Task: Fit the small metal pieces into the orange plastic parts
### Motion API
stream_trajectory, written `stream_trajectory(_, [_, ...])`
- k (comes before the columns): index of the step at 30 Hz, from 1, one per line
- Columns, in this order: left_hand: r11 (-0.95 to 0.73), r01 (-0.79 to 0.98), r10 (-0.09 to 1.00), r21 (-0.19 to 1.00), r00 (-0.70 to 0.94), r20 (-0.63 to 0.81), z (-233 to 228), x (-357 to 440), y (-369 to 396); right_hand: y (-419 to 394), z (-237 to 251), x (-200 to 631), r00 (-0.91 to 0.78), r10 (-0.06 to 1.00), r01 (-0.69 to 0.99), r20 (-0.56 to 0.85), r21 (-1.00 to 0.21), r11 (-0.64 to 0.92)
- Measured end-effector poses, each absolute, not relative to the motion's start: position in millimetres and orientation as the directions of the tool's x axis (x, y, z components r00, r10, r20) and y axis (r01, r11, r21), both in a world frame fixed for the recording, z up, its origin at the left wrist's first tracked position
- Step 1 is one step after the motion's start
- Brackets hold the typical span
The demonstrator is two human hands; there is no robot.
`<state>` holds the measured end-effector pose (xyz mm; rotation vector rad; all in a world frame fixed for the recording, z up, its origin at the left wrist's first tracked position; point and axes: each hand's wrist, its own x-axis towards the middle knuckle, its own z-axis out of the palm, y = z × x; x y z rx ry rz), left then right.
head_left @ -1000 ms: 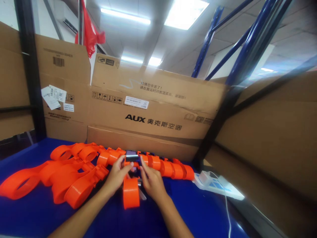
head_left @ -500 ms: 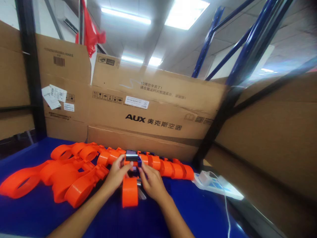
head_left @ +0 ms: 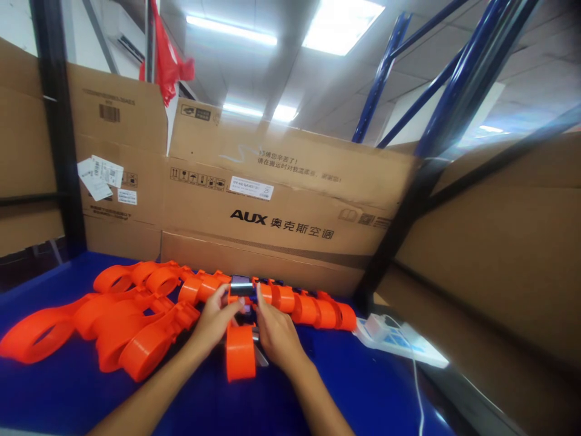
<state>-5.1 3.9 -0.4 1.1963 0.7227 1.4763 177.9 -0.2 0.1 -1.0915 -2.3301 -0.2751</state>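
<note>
Both bare forearms reaching forward and converging, left hand [head_left: 213, 324] and right hand [head_left: 276, 333] side by side, palms turned inward, fingers [head_left: 262, 298] curled and pinched together at the tips, apparently gripping.

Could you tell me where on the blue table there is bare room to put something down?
The blue table is bare between the right hand and the white power strip, and in front of the orange straps at the near left edge. It is crowded behind and left of the left hand, around the smartwatch.
</note>
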Motion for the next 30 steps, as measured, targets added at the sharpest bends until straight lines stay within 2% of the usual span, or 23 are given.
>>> stream_trajectory(9, [-0.244,-0.330,0.959,0.912,0.058,0.277,-2.7,-5.5,5.2,-2.3,3.1,177.0,-0.525,0.659,0.782,0.538,-0.001,0.623])
stream_trajectory(11, [-0.230,-0.341,0.963,0.911,0.059,0.265,-3.0,-5.6,5.0,-4.5,4.6,176.5,-0.518,0.662,0.778,0.542,-0.023,0.627])
stream_trajectory(14, [-0.192,-0.383,0.969,0.904,0.073,0.237,-3.1,-5.3,4.9,-7.7,7.6,176.3,-0.470,0.671,0.733,0.573,-0.170,0.659])
stream_trajectory(16, [-0.145,-0.426,0.972,0.893,0.107,0.209,-2.9,-4.9,4.8,-8.2,9.5,176.2,-0.389,0.691,0.637,0.609,-0.365,0.680])
stream_trajectory(19, [-0.072,-0.514,0.965,0.855,0.181,0.190,-1.6,-3.6,3.0,-6.2,11.9,176.1,-0.212,0.798,0.368,0.564,-0.710,0.600])
stream_trajectory(21, [-0.026,-0.566,0.953,0.824,0.236,0.192,-0.4,-2.1,0.3,-4.4,13.9,176.1,-0.153,0.871,0.175,0.467,-0.854,0.489])
stream_trajectory(23, [0.033,-0.590,0.935,0.806,0.304,0.185,0.6,-0.6,-3.4,-3.7,16.8,176.2,-0.178,0.897,0.014,0.404,-0.911,0.413])
stream_trajectory(26, [0.109,-0.585,0.896,0.803,0.407,0.175,1.9,0.5,-10.0,-5.3,21.5,176.3,-0.292,0.886,-0.168,0.360,-0.931,0.323])
stream_trajectory(30, [0.163,-0.555,0.826,0.816,0.529,0.195,3.3,-1.4,-18.7,-7.9,22.8,175.9,-0.377,0.881,-0.201,0.285,-0.954,0.222])
